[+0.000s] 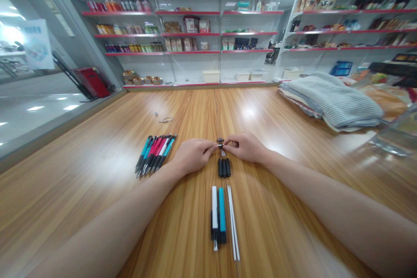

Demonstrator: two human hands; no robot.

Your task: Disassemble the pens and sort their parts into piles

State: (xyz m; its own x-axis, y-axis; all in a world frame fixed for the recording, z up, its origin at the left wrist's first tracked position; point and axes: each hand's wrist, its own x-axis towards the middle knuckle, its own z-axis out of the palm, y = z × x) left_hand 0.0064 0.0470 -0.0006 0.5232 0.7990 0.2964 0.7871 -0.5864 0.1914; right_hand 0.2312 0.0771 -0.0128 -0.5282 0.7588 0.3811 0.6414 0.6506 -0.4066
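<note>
1. Two bare hands are holding their fingertips together above the wooden table (pixel 276 204), around one small metallic part (pixel 220 145).
2. Left hand (pixel 195 155): thumb and forefinger are pinching nearly closed, seemingly gripping the part's left side; the other fingers are curling under.
3. Right hand (pixel 246 147): thumb and forefinger tips are meeting at the part's right side, a small gap showing behind the tips; grip is looking light.
4. Handling, judged: the part is probably weighing very little, being hard and smooth, and liable to slip or roll; fingertip holds at its two ends should be suiting it best.
5. Appearance: it is showing dark with a bright glint; finer shape is staying unreadable at this size.
6. Just nearer the wearer, three black grips (pixel 224 168) are lying side by side, probably rubbery and easy to pinch mid-length.
7. Nearer again, a white barrel (pixel 214 207) and a teal barrel (pixel 222 209) are lying parallel, both with dark near ends; likely stiff, light plastic. Two thin white rods (pixel 233 223) are resting to their right, probably bendable.
8. Beyond the left forearm, a row of pens (pixel 155 154) is lying in teal, red and white.
</note>
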